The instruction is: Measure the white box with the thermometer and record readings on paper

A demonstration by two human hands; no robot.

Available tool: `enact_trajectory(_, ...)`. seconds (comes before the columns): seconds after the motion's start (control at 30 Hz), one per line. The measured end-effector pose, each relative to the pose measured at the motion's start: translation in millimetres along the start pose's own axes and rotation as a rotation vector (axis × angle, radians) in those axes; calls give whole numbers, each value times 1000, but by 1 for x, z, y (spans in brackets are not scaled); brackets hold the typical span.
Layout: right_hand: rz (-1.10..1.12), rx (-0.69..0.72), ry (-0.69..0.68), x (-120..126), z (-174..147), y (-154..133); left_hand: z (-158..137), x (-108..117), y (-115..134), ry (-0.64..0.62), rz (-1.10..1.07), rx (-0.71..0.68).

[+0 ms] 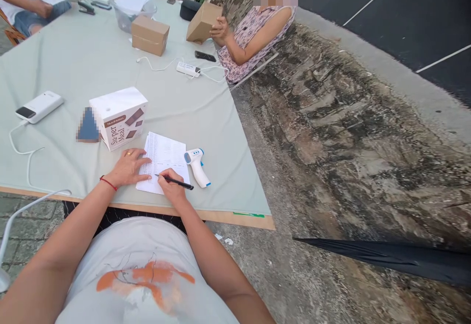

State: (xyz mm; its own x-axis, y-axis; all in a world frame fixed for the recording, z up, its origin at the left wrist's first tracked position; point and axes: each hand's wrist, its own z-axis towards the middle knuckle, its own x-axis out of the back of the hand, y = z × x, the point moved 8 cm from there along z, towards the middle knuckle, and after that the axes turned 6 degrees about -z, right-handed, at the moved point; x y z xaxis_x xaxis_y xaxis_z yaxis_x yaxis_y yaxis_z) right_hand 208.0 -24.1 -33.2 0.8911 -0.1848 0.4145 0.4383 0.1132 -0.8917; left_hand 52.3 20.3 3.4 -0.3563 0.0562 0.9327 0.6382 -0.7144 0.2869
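A printed sheet of paper [167, 150] lies near the front edge of the table. My left hand [128, 168] rests on its left side with the fingers spread. In my right hand [172, 186] is a black pen [180, 183], its tip on the lower part of the sheet. To the right of the paper lies a white and blue infrared thermometer [198, 167]. A white "Super Meal" box [123, 113] stands just beyond my left hand. The small print on the sheet is too fine to read.
A white power bank [39, 107] with a cable lies at the left. Farther back are a brown carton [150, 35], a plastic tub [127, 17] holding papers, a power strip [188, 69] and a phone [205, 56]. A person at the right holds another carton [204, 22]; two others sit at the far side.
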Motion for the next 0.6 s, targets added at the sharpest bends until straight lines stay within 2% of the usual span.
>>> enact_trajectory(0.6, 29, 22, 53, 3, 0, -5, 0, -2, -2, 8, -12, -8)
